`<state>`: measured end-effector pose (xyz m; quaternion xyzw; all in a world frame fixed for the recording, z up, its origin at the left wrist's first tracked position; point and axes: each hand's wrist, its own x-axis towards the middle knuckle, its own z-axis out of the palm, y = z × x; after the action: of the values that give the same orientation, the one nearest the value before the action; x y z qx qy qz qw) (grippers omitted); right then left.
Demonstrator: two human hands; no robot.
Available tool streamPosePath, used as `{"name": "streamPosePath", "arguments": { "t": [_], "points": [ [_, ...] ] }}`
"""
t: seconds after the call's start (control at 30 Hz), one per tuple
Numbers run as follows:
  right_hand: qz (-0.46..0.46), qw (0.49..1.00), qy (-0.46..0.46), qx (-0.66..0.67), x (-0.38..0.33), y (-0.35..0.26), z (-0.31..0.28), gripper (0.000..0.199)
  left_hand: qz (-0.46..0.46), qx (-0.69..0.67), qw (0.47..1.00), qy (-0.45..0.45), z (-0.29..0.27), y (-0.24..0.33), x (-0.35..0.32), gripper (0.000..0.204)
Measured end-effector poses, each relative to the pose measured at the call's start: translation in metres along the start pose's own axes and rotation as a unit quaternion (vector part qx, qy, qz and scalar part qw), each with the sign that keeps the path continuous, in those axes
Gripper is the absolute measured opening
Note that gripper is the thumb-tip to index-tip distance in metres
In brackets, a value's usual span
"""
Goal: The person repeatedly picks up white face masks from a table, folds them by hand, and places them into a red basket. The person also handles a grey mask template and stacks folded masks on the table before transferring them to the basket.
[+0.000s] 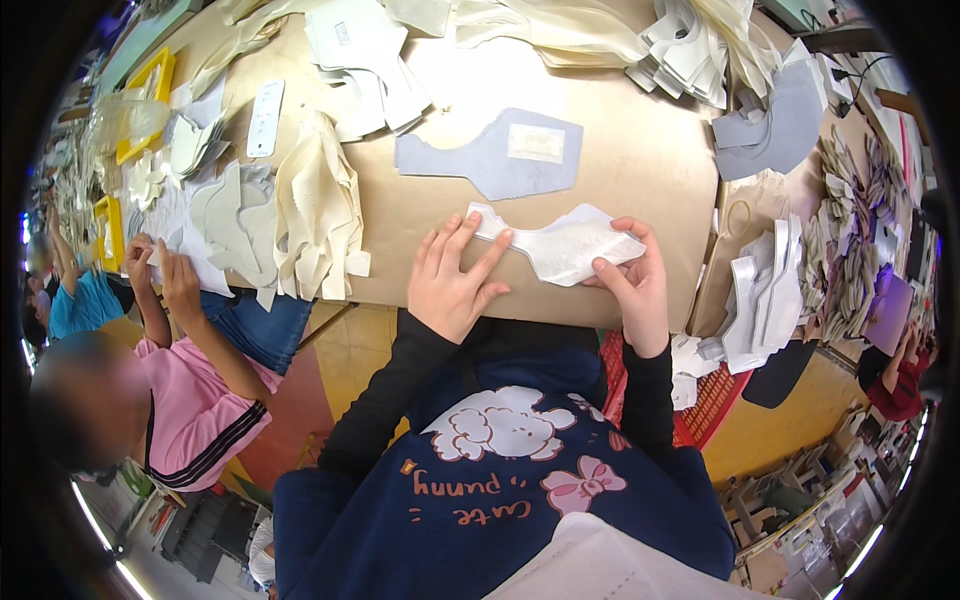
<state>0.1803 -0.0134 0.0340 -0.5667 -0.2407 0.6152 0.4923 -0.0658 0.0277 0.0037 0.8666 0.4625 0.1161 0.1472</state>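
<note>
A white cut-out piece [572,248], narrow at one end and broad at the other, lies at the near edge of the brown-covered table in front of me. My left hand [452,282] rests with its fingers stretched out, the fingertips on the narrow end. Thumb and fingers of my right hand [638,287] pinch the broad end. Just beyond lies a grey piece [475,165] of similar outline, flat on the table, with a pale rectangular patch [536,142] on its broad part.
Cream fabric strips [318,205] and grey cut pieces [235,215] lie to my left, near a white phone [264,118]. White stacks [365,65] stand at the back. On the right are grey pieces [775,125] and white stacks [765,295]. A person in pink [205,400] works at left.
</note>
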Motion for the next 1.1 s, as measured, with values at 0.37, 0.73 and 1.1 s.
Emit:
{"name": "streamPosePath", "arguments": {
  "t": [0.37, 0.73, 1.1],
  "points": [
    [-0.047, 0.995, 0.048, -0.069, 0.004, 0.0, 0.001, 0.044, 0.004, -0.067, 0.997, -0.022, 0.0, 0.015, 0.01, 0.059],
    [-0.097, 0.974, 0.087, -0.187, 0.008, 0.002, 0.01, 0.038, 0.052, -0.013, 0.998, -0.013, -0.005, 0.013, 0.012, 0.05],
    [-0.125, 0.955, 0.098, -0.25, 0.007, 0.001, 0.01, 0.043, -0.054, -0.125, 0.983, 0.122, 0.016, 0.034, 0.026, 0.028]
  ]
}}
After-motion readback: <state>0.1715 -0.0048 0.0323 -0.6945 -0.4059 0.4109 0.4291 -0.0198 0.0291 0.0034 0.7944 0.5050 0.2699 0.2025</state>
